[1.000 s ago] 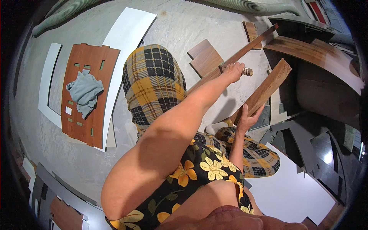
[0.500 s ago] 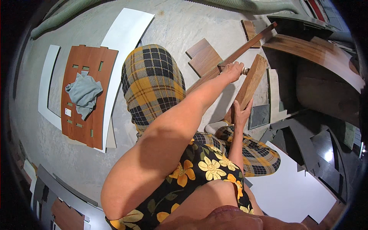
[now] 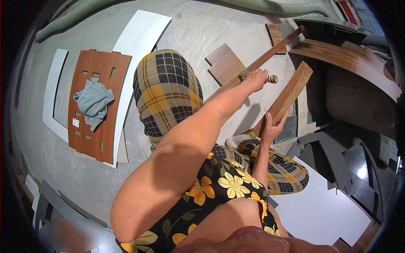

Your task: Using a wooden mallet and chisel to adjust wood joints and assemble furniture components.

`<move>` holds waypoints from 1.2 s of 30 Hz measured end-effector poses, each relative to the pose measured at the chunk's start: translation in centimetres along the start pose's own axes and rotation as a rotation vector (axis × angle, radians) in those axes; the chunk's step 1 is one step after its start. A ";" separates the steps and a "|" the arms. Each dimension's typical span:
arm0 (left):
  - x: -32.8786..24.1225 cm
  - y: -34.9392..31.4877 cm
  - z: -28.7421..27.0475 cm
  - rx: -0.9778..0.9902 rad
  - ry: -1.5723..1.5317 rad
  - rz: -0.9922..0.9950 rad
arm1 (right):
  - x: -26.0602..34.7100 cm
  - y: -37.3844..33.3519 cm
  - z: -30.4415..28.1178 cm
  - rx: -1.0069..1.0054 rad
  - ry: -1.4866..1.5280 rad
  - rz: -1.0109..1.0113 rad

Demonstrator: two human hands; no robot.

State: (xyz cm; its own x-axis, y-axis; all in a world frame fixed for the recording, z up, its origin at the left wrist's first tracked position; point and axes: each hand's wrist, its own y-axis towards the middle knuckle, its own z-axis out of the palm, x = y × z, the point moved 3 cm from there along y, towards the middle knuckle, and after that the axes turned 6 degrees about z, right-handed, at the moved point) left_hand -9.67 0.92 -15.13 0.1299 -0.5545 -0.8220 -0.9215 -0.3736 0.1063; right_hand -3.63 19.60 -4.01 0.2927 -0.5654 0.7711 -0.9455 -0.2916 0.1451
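White frame (image 3: 52, 95): lies flat on the concrete floor (image 3: 198, 33) at far left, beside the brown panel.
Brown panel (image 3: 95, 122): a flat board with small cut-out slots, lying on the floor between the white frame and a long white board (image 3: 135, 46).
Grey cloth (image 3: 93, 101): crumpled on top of the brown panel.
Green hose (image 3: 71, 19): runs along the upper edge of the floor.
Legs: checked yellow and black trousers, one knee raised at centre, the other folded at lower right.
Left hand (image 3: 256, 79): stretched forward past the raised knee, fingers closed around a small tool with a pale handle end (image 3: 272, 79) sticking out to the right; the working end is hidden by the hand.
Long strip (image 3: 270, 48): a thin brown wooden strip lying slantwise under the left hand.
Square pieces (image 3: 225, 63): brown wood offcuts on the floor just left of the strip.
Right hand (image 3: 271, 128): gripping the lower end of a wooden plank (image 3: 289, 96).
Wooden plank: held tilted, upper end pointing up and right, just beside the left hand.
Dark cabinet parts (image 3: 354, 63): brown-topped pieces at far right.
White sheet (image 3: 320, 211): flat at lower right.
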 end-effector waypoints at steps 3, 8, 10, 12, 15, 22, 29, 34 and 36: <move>0.1 -0.1 0.0 -0.006 0.000 0.009 | 0.0 0.1 -0.2 0.018 0.054 0.029; 0.2 -0.1 -0.4 -0.010 -0.002 0.001 | 0.7 0.2 -0.2 0.012 0.093 0.019; 0.0 -0.1 -0.5 -0.020 -0.022 -0.013 | 0.5 0.2 -0.3 0.003 0.080 0.010; 0.0 0.0 -0.6 -0.015 -0.012 -0.011 | 0.2 0.2 -0.4 -0.007 0.066 0.006; 0.3 0.0 -0.5 -0.011 -0.003 -0.012 | 0.2 0.2 -0.4 -0.008 0.041 -0.005; 0.6 0.1 -0.4 -0.021 -0.007 -0.003 | 1.6 -0.5 0.3 -0.013 0.113 0.045; 0.4 0.2 -0.5 -0.070 -0.029 -0.004 | -0.2 -0.2 2.4 0.196 -0.028 0.193; 0.4 0.2 -0.3 -0.008 -0.001 -0.015 | 0.2 -0.9 2.2 0.193 -0.003 0.180; 0.4 0.3 -0.1 -0.007 0.008 0.002 | 0.1 -0.8 2.0 0.229 0.047 0.254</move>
State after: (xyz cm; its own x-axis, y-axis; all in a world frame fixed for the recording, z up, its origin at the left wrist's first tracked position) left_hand -9.81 0.48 -15.36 0.1311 -0.5609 -0.8174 -0.9193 -0.3773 0.1115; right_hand -2.55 18.25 -5.24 0.0397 -0.6075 0.7933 -0.9290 -0.3147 -0.1945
